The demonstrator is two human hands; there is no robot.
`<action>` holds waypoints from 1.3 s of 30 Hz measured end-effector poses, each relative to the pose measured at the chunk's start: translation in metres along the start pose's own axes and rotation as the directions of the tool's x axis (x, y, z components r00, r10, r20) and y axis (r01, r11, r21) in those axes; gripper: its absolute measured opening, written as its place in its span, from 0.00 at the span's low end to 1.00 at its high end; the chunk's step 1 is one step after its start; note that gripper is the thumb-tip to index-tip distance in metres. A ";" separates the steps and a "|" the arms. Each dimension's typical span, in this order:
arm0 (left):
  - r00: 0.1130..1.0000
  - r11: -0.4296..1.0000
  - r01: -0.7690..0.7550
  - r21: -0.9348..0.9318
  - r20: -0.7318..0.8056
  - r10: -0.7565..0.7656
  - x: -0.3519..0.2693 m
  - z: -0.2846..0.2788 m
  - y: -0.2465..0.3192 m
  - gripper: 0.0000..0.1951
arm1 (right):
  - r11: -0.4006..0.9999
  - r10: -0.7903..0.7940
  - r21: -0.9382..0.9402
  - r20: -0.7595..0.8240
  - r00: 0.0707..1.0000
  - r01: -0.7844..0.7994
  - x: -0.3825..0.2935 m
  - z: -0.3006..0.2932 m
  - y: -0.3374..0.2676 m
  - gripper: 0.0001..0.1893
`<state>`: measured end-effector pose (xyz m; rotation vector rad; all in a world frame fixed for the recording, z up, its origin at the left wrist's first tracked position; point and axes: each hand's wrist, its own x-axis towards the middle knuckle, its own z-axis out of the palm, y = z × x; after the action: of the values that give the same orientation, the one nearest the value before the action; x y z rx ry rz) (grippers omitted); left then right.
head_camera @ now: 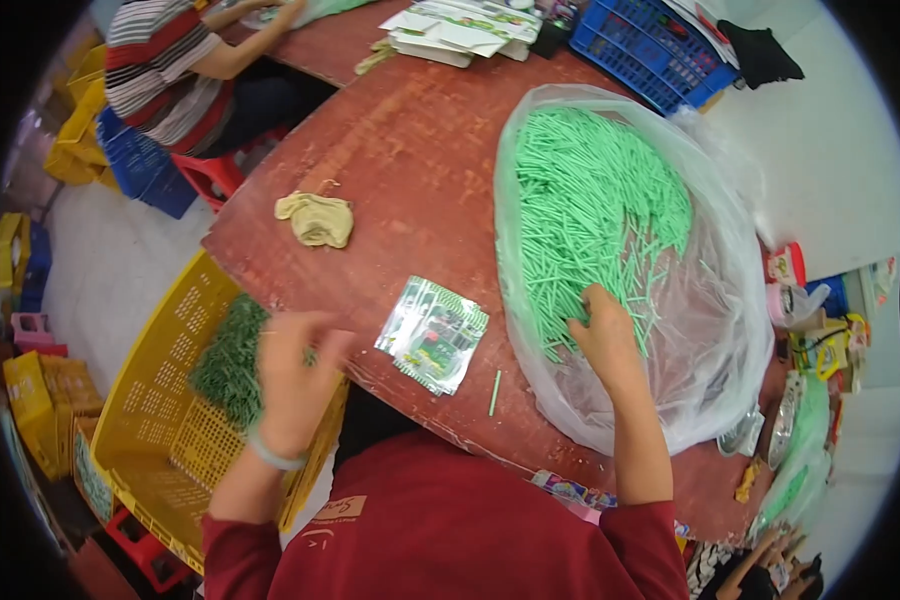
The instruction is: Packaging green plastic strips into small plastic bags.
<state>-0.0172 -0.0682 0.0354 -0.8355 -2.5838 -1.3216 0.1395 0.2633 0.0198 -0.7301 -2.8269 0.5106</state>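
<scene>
A large clear plastic bag (690, 375) lies opened out on the red table (412, 142), holding a heap of thin green sticks (585, 187). My right hand (606, 330) reaches into the bag, its fingertips at the lower edge of the heap; whether a stick is between them I cannot tell. My left hand (296, 375), blurred, hovers over the table's edge and a yellow crate (142, 375), fingers apart, nothing seen in it. Inside that crate lie many green-patterned packets (232, 360). Between my hands rests a small stack of shiny printed sachets (435, 337), with one loose green stick (494, 393) beside it.
A crumpled yellowish cloth (319, 219) lies on the table. White printed cartons (457, 34) and a blue crate (652, 56) stand at the far side. A person in a striped shirt (165, 75) sits at upper left; another person's hands (772, 562) show at lower right.
</scene>
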 end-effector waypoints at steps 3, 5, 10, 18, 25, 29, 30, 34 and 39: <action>0.974 0.992 -0.098 0.083 0.214 0.078 -0.004 0.044 0.019 0.15 | 0.999 -0.032 0.040 -0.028 0.999 0.033 -0.001 0.006 0.007 0.15; 0.956 0.986 -0.108 0.131 0.285 0.067 -0.007 0.060 0.027 0.19 | 0.994 -0.085 0.058 -0.082 0.993 0.090 0.000 0.006 0.011 0.15; 0.958 0.987 -0.091 0.136 0.282 0.050 -0.003 0.079 0.020 0.15 | 0.978 -0.067 0.193 -0.084 0.994 0.083 0.003 0.012 0.029 0.18; 0.986 0.991 -0.084 -0.108 0.135 0.098 -0.003 0.084 0.009 0.05 | 0.745 0.171 0.600 0.253 0.952 -0.293 -0.001 -0.007 0.038 0.12; 0.994 0.940 0.108 -0.323 0.060 -0.093 -0.004 0.077 0.014 0.05 | 0.413 0.270 0.790 0.370 0.889 -0.454 -0.005 -0.016 0.045 0.05; 0.969 0.815 0.247 -0.524 0.158 -0.192 -0.001 0.085 0.023 0.05 | 0.380 0.306 0.819 0.327 0.894 -0.430 -0.005 -0.026 0.035 0.05; 0.982 0.835 0.182 -0.520 0.132 -0.132 0.000 0.088 0.025 0.05 | 0.376 0.318 0.824 0.314 0.895 -0.423 -0.005 -0.028 0.032 0.06; 0.958 0.843 0.107 -0.527 0.282 0.055 0.005 0.088 0.058 0.03 | 0.288 0.250 0.903 0.251 0.935 -0.319 -0.009 -0.038 0.028 0.08; 0.869 0.795 -0.018 -0.606 0.384 0.313 0.008 0.099 0.072 0.05 | 0.081 0.169 0.966 0.231 0.958 -0.247 -0.012 -0.064 0.002 0.09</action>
<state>0.0275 0.0459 0.0287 -1.6331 -2.2983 -2.1285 0.1668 0.2769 0.0773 -0.7114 -1.5636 2.1969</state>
